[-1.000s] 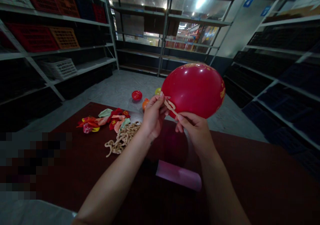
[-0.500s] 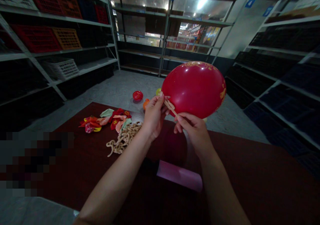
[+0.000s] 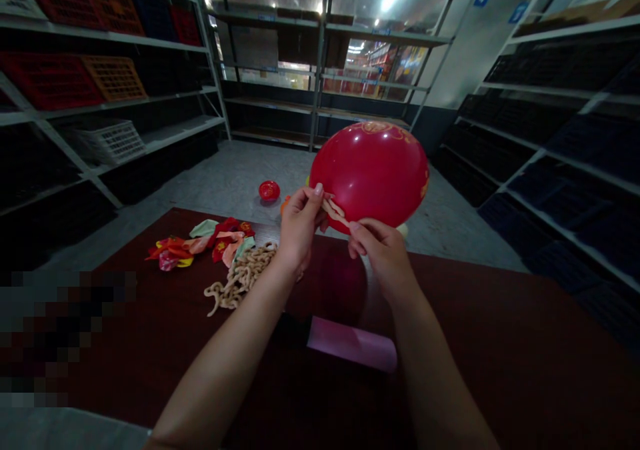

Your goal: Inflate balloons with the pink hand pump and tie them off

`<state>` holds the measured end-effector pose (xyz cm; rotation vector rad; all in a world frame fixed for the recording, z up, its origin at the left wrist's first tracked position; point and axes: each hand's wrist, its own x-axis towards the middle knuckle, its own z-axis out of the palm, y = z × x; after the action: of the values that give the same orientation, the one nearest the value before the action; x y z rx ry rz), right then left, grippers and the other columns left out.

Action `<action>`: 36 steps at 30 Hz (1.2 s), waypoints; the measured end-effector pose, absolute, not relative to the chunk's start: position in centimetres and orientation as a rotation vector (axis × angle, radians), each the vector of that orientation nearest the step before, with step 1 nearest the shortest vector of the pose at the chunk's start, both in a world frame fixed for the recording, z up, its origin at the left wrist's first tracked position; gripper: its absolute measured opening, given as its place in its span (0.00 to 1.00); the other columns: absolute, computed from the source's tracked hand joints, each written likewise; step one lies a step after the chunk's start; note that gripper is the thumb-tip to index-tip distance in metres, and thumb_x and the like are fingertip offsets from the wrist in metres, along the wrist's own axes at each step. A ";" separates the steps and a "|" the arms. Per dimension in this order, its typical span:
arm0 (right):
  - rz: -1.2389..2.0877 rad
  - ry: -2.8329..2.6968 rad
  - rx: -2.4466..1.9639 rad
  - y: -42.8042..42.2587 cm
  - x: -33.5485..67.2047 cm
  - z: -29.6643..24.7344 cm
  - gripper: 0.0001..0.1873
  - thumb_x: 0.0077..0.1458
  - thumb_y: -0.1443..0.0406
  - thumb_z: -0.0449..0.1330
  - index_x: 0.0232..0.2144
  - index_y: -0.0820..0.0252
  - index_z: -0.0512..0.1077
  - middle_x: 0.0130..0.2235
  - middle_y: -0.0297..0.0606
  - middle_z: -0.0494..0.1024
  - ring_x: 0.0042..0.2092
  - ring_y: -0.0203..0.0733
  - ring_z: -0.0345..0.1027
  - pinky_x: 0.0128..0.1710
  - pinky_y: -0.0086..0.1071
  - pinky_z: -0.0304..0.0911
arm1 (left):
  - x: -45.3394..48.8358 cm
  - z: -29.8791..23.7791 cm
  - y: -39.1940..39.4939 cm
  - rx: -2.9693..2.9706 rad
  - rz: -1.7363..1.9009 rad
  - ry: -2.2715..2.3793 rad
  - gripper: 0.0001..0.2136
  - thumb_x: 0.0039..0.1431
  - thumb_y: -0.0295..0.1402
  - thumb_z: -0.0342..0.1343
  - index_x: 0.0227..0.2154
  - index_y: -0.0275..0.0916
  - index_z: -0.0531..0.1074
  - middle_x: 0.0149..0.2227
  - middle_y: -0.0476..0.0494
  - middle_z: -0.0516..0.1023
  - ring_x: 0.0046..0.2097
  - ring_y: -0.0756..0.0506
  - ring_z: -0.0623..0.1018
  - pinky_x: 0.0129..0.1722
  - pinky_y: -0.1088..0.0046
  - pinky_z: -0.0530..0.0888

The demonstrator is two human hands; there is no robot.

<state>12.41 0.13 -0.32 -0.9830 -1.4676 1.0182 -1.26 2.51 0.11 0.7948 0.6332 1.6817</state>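
Observation:
An inflated red balloon [image 3: 373, 170] with gold print floats above the dark red table [image 3: 500, 343]. A tan rubber band [image 3: 334, 213] is stretched at its neck. My left hand [image 3: 299, 227] pinches one end of that band, fingers closed. My right hand [image 3: 376, 249] pinches the other end, just below the balloon. Both hands are held up over the table's far edge.
A heap of tan rubber bands [image 3: 240, 278] and a pile of limp coloured balloons [image 3: 200, 243] lie on the table's left. A pink cylinder [image 3: 353, 343] lies near me. A small red balloon [image 3: 269, 190] rests on the floor. Metal shelves with crates [image 3: 75, 70] line both sides.
The balloon and both hands have shifted slightly left and a little away from me, mostly with the camera's turn. The grip on the band is the same.

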 end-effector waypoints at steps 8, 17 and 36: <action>1.055 -1.473 -0.963 0.1 12.0 -1.0 0.20 0.58 0.55 0.61 0.19 0.54 0.63 0.18 0.27 0.61 0.22 0.33 0.55 0.26 0.34 0.50 | -1.4 0.6 2.1 0.568 1.677 0.690 0.17 0.57 0.42 0.69 0.27 0.38 0.68 0.22 0.54 0.70 0.21 0.55 0.70 0.21 0.81 0.64; 1.084 -1.517 -0.971 -0.1 12.5 -0.2 0.18 0.61 0.53 0.59 0.22 0.53 0.65 0.20 0.27 0.63 0.24 0.34 0.59 0.28 0.32 0.56 | -1.1 0.4 1.8 0.768 1.750 0.653 0.16 0.58 0.41 0.69 0.27 0.39 0.68 0.24 0.52 0.73 0.23 0.54 0.70 0.24 0.80 0.66; 0.752 -1.547 -1.286 -6.3 20.7 -3.9 0.16 0.61 0.51 0.55 0.35 0.54 0.75 0.33 0.34 0.78 0.35 0.41 0.71 0.37 0.33 0.66 | 1.1 -1.4 15.6 1.630 1.412 1.057 0.20 0.56 0.24 0.62 0.53 0.39 0.73 0.52 0.37 0.78 0.47 0.45 0.78 0.46 0.69 0.74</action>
<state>20.66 -6.33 -3.87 -1.2855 -1.5470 0.7518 1.11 15.59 -1.42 1.6300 1.0573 1.4116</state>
